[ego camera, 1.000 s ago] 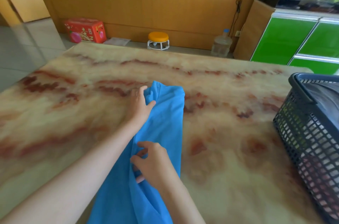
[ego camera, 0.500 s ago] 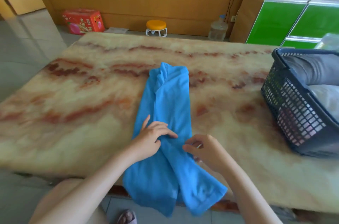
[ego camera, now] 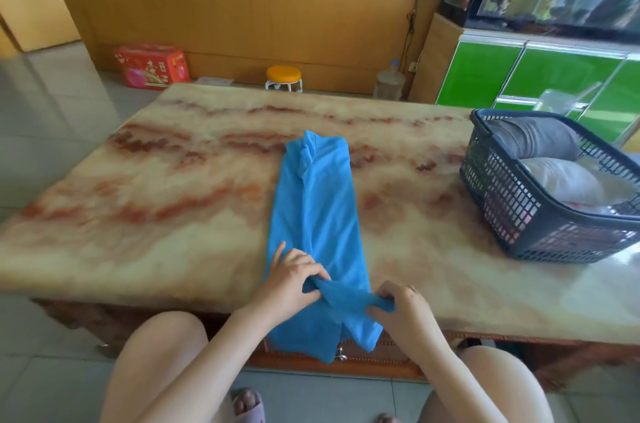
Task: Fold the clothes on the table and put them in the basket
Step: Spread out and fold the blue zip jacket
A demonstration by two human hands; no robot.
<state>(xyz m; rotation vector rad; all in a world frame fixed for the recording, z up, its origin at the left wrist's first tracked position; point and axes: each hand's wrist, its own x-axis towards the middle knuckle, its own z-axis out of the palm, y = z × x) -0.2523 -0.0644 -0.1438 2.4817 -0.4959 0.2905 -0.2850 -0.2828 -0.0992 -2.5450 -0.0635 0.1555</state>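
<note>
Grey and white clothes (ego camera: 533,140) already lie in the basket (ego camera: 502,204); left of it on the tabletop (ego camera: 166,214) the blue garment (ego camera: 318,208) lies folded narrow, left hand (ego camera: 294,279) and right hand (ego camera: 403,310) pinching its near end in curled fingers, crosswise folding and basketing left to do

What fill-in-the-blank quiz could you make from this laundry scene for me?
1. The left hand and right hand both pinch a garment coloured ____.
2. The basket stands on the table to the garment's ____.
3. The box on the floor beyond the table is ____.
Missing words: blue; right; red.
</note>
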